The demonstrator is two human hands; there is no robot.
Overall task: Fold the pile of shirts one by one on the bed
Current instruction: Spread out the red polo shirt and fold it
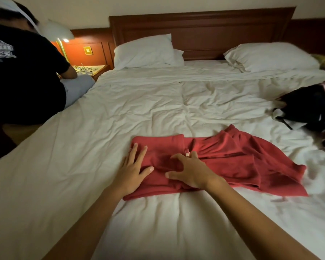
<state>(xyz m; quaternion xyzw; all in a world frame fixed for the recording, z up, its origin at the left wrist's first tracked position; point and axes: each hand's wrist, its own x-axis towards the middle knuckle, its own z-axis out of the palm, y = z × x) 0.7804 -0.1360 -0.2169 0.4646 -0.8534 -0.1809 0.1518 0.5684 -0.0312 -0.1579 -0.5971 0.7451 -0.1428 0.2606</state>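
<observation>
A red shirt (233, 156) lies on the white bed (139, 109), its left part folded into a flat band and its right part still bunched and spread. My left hand (131, 169) lies flat on the folded left end with fingers straight. My right hand (189, 171) rests on the middle of the shirt with fingers spread and slightly bent, pressing the cloth. A pile of other shirts (311, 109), black on top with pink-and-white cloth beside it, sits at the bed's right edge.
Two white pillows (144, 51) (270, 55) lean against the dark wooden headboard (201, 32). A person in a black shirt (24, 72) sits at the left side of the bed, by a lit lamp (58, 32) and nightstand.
</observation>
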